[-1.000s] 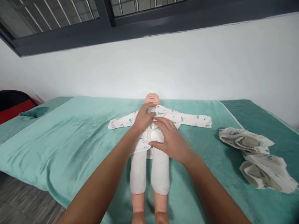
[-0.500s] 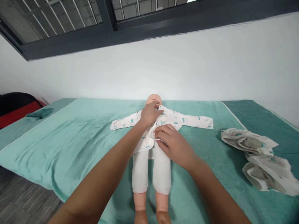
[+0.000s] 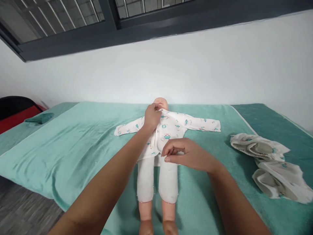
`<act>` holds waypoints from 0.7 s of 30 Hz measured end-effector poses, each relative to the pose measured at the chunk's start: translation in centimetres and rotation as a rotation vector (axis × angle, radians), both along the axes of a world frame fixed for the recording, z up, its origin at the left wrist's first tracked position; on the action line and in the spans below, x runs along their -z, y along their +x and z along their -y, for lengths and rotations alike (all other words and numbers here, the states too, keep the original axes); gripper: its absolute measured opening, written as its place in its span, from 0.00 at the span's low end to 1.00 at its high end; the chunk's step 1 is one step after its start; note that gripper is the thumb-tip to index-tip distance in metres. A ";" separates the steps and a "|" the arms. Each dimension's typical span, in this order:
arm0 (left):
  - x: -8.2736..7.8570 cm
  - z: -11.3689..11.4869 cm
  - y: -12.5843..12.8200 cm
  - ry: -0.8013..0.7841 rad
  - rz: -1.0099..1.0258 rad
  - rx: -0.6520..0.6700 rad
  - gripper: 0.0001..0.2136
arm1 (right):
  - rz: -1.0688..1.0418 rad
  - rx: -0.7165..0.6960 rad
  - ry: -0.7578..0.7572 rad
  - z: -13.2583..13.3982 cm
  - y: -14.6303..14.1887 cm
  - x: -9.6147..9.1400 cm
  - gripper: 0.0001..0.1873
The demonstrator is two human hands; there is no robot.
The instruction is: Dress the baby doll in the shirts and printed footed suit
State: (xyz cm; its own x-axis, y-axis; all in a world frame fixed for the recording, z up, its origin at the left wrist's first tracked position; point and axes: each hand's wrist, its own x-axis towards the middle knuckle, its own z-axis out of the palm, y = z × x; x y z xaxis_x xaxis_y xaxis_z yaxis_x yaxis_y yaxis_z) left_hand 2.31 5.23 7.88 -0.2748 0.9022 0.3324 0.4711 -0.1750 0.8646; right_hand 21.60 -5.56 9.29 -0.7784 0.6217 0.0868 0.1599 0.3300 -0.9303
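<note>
A baby doll [image 3: 168,210] lies on its back, wearing a white long-sleeved baby shirt [image 3: 172,125] with small coloured prints, its sleeves spread to both sides. Its thighs are white cloth, its lower legs bare. At the collar, below the doll's chin, my left hand [image 3: 152,117] has its fingers closed on the shirt's edge. My right hand [image 3: 189,153] is over the lower hem, fingers curled and thumb pinching the shirt's front edge. The front panels meet along the middle of the chest, where a small snap shows.
A green plush cover [image 3: 73,140] lies under the doll. Crumpled white printed baby clothes [image 3: 281,176] lie to the right. Behind is a white wall [image 3: 183,68] below a dark window frame [image 3: 146,27]. A black and red object [image 3: 19,114] stands at the far left.
My right hand has drawn the shirt's front panel across and down, so the front lies flatter and more closed. My left hand has shifted slightly up at the collar.
</note>
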 end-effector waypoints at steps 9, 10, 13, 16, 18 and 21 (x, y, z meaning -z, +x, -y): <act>2.6 9.7 -2.6 -0.027 -0.093 0.158 0.21 | -0.124 0.330 -0.168 -1.9 0.1 2.2 0.20; 3.2 11.0 -3.2 -0.052 -0.075 0.163 0.22 | -0.105 0.347 -0.199 -2.0 0.1 2.7 0.22; 4.9 14.2 -4.6 -0.141 0.042 0.149 0.24 | -0.019 0.381 -0.276 -1.5 0.2 4.1 0.26; 5.9 15.8 -5.4 -0.166 0.122 0.121 0.24 | 0.008 0.421 -0.290 -0.3 0.6 5.0 0.28; 6.4 16.3 -5.6 -0.132 0.145 0.097 0.23 | -0.016 0.466 -0.245 0.7 0.9 5.4 0.27; 7.1 17.2 -5.7 -0.136 0.204 0.087 0.23 | -0.040 0.567 -0.154 2.4 1.4 5.8 0.25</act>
State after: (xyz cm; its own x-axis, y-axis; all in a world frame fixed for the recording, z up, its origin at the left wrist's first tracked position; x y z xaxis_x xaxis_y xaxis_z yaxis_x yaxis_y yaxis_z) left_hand -3.41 -11.96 0.74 -0.2434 0.9579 0.1523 0.2728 -0.0831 0.9585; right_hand 23.00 -7.97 3.47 -0.3191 0.9476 -0.0152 0.2362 0.0640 -0.9696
